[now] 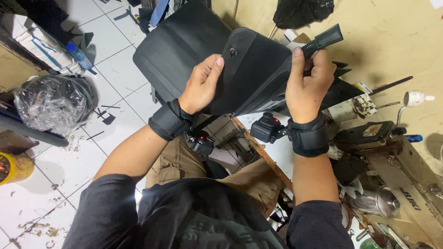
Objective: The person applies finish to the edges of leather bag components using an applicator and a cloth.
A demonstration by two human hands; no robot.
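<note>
- Left hand (199,85) fingers pinch the black bag (184,46) flap, upper centre.
- Right hand (308,83) fingers clench its zipper strap (323,40).
- Bag's inside hidden.
- Clear plastic bag (53,102), left, contents unclear.

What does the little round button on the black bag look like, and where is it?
Find the black bag held up in both hands. On its flap, just right of the left hand thumb, sits the snap: small, round, the flap's only shiny dot.

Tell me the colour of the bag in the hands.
Black, the bag, strap included; seen in the head view.
</note>
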